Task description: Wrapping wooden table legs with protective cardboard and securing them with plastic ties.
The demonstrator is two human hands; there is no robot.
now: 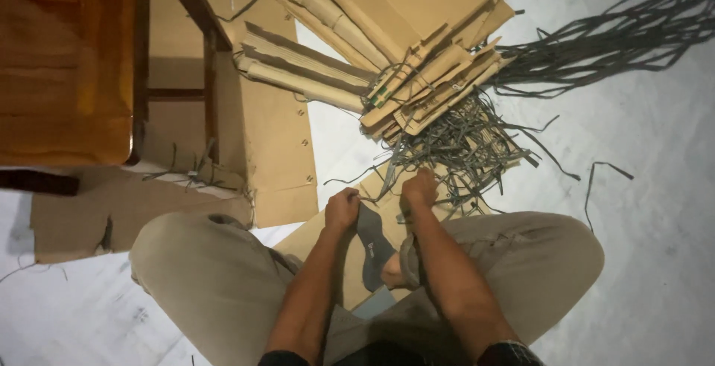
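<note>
I sit cross-legged on the floor, a grey sock on my foot (370, 243) between my knees. My left hand (342, 209) and my right hand (420, 188) are both closed, and a thin dark grey strip (383, 201) runs between them just above the foot. Right in front of my hands lies a tangled heap of the same dark grey strips (462, 142). Beyond it rests a stack of folded brown paper bags (417, 90), fanned out flat on the floor.
A wooden stool (67, 61) with dark legs stands at the left over flat brown cardboard sheets (275, 142). A long bundle of grey strips (618, 38) trails off at the upper right. White floor (648, 277) lies at the right.
</note>
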